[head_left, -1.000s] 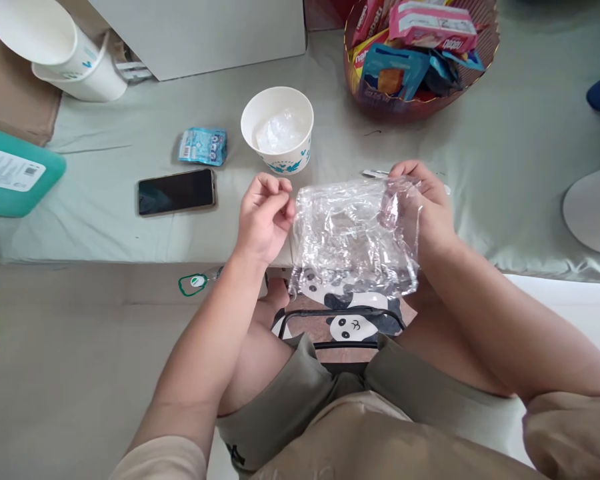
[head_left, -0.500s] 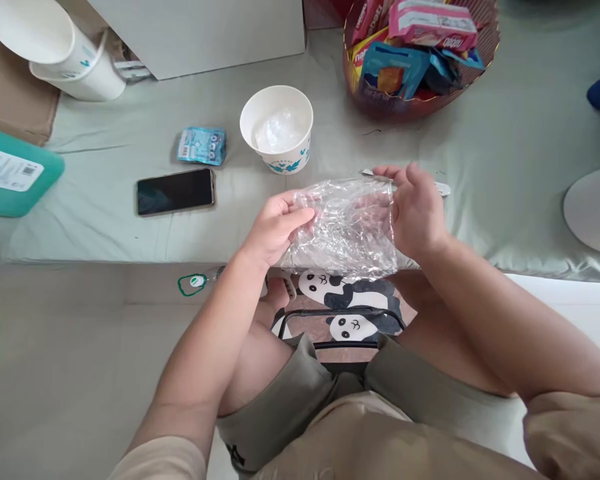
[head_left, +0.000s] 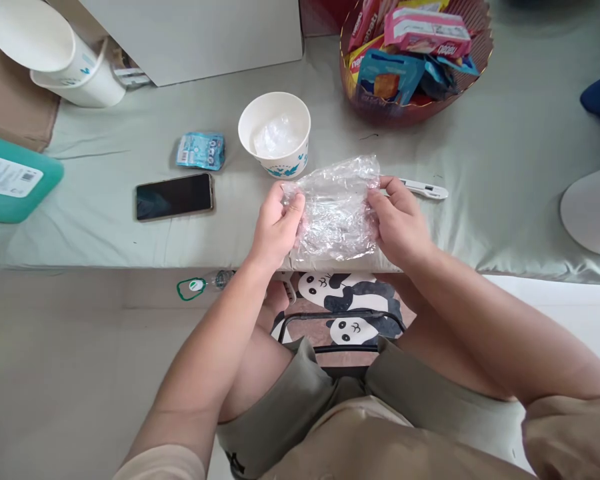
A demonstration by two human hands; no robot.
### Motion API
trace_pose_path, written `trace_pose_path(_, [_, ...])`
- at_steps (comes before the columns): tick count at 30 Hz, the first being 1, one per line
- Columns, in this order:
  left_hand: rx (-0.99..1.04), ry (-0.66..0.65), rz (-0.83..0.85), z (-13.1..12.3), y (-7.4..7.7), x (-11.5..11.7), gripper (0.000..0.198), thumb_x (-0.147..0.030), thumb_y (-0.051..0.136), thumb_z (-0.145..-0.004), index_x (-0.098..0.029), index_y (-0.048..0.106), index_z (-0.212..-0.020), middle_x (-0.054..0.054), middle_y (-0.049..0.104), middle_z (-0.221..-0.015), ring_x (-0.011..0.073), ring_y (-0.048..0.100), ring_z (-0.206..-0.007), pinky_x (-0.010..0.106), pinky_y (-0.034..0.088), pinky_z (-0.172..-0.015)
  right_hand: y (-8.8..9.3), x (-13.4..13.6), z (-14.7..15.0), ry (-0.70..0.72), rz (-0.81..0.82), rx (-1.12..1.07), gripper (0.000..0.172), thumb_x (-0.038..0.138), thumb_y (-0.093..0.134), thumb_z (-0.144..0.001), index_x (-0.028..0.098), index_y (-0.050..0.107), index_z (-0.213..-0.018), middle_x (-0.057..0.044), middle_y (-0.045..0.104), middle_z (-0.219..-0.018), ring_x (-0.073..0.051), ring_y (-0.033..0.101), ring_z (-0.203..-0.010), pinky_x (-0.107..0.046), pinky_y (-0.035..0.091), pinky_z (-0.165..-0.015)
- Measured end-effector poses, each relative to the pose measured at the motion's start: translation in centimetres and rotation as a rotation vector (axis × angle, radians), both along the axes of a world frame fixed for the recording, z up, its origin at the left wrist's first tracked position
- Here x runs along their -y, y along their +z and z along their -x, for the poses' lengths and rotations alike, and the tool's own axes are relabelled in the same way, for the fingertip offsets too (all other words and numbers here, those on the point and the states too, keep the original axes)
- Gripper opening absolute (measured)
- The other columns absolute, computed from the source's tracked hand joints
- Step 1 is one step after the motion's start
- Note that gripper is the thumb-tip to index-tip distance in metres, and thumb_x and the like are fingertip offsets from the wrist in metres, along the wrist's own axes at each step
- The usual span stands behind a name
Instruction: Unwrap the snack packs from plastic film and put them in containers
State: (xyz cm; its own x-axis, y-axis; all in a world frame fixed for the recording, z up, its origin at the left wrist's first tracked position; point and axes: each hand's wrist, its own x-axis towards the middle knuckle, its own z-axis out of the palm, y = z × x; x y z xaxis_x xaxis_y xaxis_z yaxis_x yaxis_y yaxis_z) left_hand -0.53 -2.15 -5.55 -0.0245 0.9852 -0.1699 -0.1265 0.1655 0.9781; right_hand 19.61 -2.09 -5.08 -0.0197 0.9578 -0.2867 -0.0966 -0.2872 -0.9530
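Observation:
A crumpled sheet of clear plastic wrap (head_left: 337, 217) is stretched between my two hands above the front edge of the cloth-covered surface. My left hand (head_left: 279, 223) pinches its left side between thumb and fingers. On the opposite side, my right hand (head_left: 400, 217) grips the right edge with the thumb on top. Just beyond the plastic stands a white paper cup (head_left: 275, 133) with blue print, and some crumpled clear plastic (head_left: 276, 137) lies in it. A white utility knife (head_left: 427, 189) rests behind my right hand, its far end partly covered.
A phone (head_left: 175, 197) and a small blue packet (head_left: 201, 151) lie to the left. Behind on the right is a red bowl (head_left: 405, 113) of snack packs. More paper cups (head_left: 30, 37), a green container (head_left: 20, 207) and a white box (head_left: 205, 40) stand farther back and left.
My right hand, spread beside the plastic before, has closed on its right edge. The plastic is now held up flatter between both hands.

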Motion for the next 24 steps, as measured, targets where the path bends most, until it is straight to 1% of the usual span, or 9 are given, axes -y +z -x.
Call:
trace_pose_path(4, [0.144, 0.031, 0.024, 0.6, 0.7, -0.3, 0.040, -0.054, 0.085, -0.077, -0.023, 0.064, -0.091, -0.004, 0.051, -0.066, 0.0097, 0.054, -0.054, 0.021, 0.037, -0.046, 0.4, 0.4, -0.3, 0.255, 0.021, -0.029, 0.041, 0.053, 0.081, -0.080, 0.023, 0.055, -0.076, 0.006, 0.048, -0.055, -0.007, 0.039, -0.045, -0.025, 0.029, -0.042])
trace_pose_path(7, [0.277, -0.133, 0.258, 0.8, 1.3, -0.1, 0.038, -0.045, 0.084, -0.072, -0.020, 0.068, -0.096, 0.002, 0.066, -0.077, 0.0179, 0.069, -0.072, 0.028, 0.054, -0.059, 0.8, 0.6, -0.3, 0.278, -0.029, -0.013, 0.039, 0.049, 0.078, -0.084, 0.022, 0.054, -0.069, 0.005, 0.050, -0.052, -0.007, 0.042, -0.045, -0.025, 0.033, -0.044])
trace_pose_path(9, [0.255, -0.200, 0.371, 0.8, 1.7, 0.2, 0.033, -0.034, 0.084, -0.070, -0.018, 0.069, -0.094, 0.004, 0.072, -0.082, 0.0193, 0.072, -0.075, 0.030, 0.059, -0.064, 1.1, 0.5, -0.2, 0.297, -0.045, 0.008, 0.034, 0.046, 0.076, -0.085, 0.021, 0.057, -0.071, 0.005, 0.052, -0.052, -0.008, 0.045, -0.046, -0.024, 0.036, -0.046])
trace_pose_path(12, [0.094, -0.200, 0.364, 0.8, 1.9, 0.5, 0.028, -0.027, 0.082, -0.072, -0.017, 0.068, -0.093, 0.001, 0.071, -0.073, 0.0139, 0.069, -0.062, 0.025, 0.057, -0.057, 1.2, 0.3, -0.4, 0.327, -0.001, 0.031, 0.026, 0.044, 0.077, -0.082, 0.020, 0.065, -0.084, 0.005, 0.055, -0.055, -0.009, 0.048, -0.047, -0.025, 0.037, -0.045])
trace_pose_path(15, [0.013, -0.298, 0.283, 1.3, 2.0, 0.6, 0.034, -0.035, 0.083, -0.075, -0.018, 0.066, -0.100, -0.004, 0.066, -0.060, 0.0106, 0.059, -0.046, 0.021, 0.048, -0.044, 0.9, 0.0, -0.6, 0.249, 0.011, -0.012, 0.026, 0.042, 0.077, -0.079, 0.021, 0.068, -0.093, 0.008, 0.051, -0.053, -0.009, 0.042, -0.043, -0.025, 0.032, -0.042])
trace_pose_path(17, [0.063, -0.329, 0.245, 1.6, 2.1, 0.5, 0.038, -0.038, 0.084, -0.074, -0.021, 0.065, -0.102, -0.006, 0.062, -0.056, 0.0098, 0.056, -0.043, 0.020, 0.045, -0.041, 0.6, -0.2, -0.6, 0.178, -0.033, -0.086, 0.023, 0.040, 0.077, -0.078, 0.024, 0.066, -0.088, 0.008, 0.048, -0.052, -0.009, 0.039, -0.044, -0.024, 0.031, -0.042])
trace_pose_path(20, [0.182, -0.263, 0.219, 1.9, 2.4, 0.1, 0.031, -0.037, 0.083, -0.069, -0.021, 0.065, -0.088, -0.006, 0.060, -0.061, 0.0086, 0.057, -0.047, 0.020, 0.047, -0.044, 0.5, -0.4, -0.7, 0.141, -0.117, -0.188, 0.016, 0.035, 0.075, -0.075, 0.025, 0.063, -0.077, 0.007, 0.048, -0.055, -0.009, 0.040, -0.047, -0.025, 0.034, -0.045])
trace_pose_path(22, [0.246, -0.222, 0.206, 1.9, 2.5, -0.2, 0.026, -0.038, 0.079, -0.068, -0.019, 0.064, -0.077, -0.003, 0.061, -0.067, 0.0090, 0.059, -0.053, 0.021, 0.050, -0.048, 0.6, -0.3, -0.9, 0.179, -0.155, -0.210, 0.010, 0.033, 0.070, -0.075, 0.024, 0.065, -0.075, 0.004, 0.053, -0.059, -0.011, 0.044, -0.050, -0.026, 0.038, -0.048])
trace_pose_path(24, [0.275, -0.194, 0.204, 2.0, 2.5, -0.4, 0.029, -0.046, 0.071, -0.072, -0.018, 0.063, -0.070, 0.000, 0.062, -0.071, 0.0106, 0.059, -0.058, 0.023, 0.051, -0.050, 0.6, -0.2, -1.1, 0.261, -0.204, -0.185, 0.017, 0.037, 0.061, -0.082, 0.024, 0.070, -0.077, 0.000, 0.060, -0.066, -0.013, 0.050, -0.056, -0.029, 0.044, -0.053])
